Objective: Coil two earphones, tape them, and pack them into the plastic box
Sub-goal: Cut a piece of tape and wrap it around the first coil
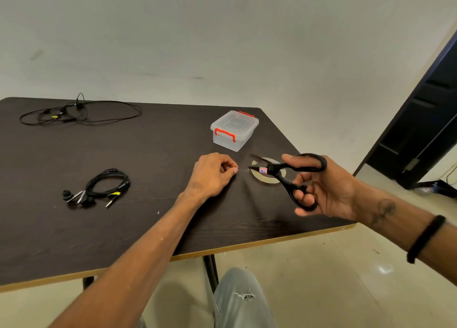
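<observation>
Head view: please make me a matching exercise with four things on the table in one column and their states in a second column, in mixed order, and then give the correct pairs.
Things:
1. plastic box
2. near earphone
3. far earphone
4. scissors

States:
A. cable spread loose at the far left of the table
B. held in the right hand, blades open
C. lid on, red latches
D. coiled in a bundle

Pairs: 1-C, 2-D, 3-A, 4-B

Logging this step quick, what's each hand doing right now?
Left hand: pinching the end of a clear tape strip.
Right hand: gripping the black scissors, blades open.
</observation>
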A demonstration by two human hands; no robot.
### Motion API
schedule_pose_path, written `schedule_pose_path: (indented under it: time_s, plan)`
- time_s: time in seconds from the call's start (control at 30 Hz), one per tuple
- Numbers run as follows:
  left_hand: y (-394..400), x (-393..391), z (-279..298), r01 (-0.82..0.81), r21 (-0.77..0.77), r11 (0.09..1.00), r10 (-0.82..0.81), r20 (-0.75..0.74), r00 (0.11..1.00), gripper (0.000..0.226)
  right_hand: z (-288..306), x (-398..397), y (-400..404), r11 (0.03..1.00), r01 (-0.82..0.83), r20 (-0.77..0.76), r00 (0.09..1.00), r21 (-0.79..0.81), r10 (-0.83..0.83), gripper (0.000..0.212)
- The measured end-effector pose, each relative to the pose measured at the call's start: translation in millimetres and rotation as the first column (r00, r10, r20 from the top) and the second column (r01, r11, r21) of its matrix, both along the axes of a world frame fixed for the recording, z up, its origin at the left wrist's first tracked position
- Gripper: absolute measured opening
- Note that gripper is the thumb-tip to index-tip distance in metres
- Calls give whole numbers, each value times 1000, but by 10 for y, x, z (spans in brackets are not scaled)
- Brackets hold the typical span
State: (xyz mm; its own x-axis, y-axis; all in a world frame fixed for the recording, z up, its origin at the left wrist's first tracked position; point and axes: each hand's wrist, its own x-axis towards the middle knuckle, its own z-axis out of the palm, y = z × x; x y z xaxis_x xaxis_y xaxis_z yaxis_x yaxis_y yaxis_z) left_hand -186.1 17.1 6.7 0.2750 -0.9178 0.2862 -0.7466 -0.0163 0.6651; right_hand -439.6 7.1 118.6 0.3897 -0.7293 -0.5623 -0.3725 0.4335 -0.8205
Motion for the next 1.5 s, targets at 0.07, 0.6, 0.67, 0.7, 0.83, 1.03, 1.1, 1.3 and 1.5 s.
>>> schedule_pose_path:
  time_s: [0.07,0.6,0.67,0.7,0.83,1.03,1.1,1.3,1.5]
  plan:
    - [-9,3,-13,2,-4,1000,-2,-9,1000,9,-60,47,-7,999,4,-2,1000,51,-4,53]
    - [-32,-5,-34,3,-9,1000,-3,-11,1000,5,-145,37,107,985,29,66,997,171,-40,54]
    - [-33,-4,-32,4,-12,1000,-4,-2,1000,6,-166,67,114,984,40,77,996,173,-54,54]
    - [-37,2,-36,3,-19,1000,-3,-12,1000,5,-176,87,115,984,47,83,995,172,-62,53]
    - [-35,8,-47,12,-50,999,-13,-27,1000,5,-217,160,113,984,62,115,990,165,-81,55]
    - [-37,16,-70,25,-76,997,-28,-32,999,4,-268,210,110,986,70,129,988,149,-90,55]
    - [-35,19,-77,24,-92,995,-26,-26,999,5,-260,227,104,988,63,127,989,139,-81,54]
    - [-25,12,-65,28,-101,995,-30,-18,999,6,-244,238,74,993,65,130,988,102,-78,47]
    - [-22,-1,-54,3,-85,996,-7,-38,999,6,-305,168,71,998,45,137,989,34,-49,45]
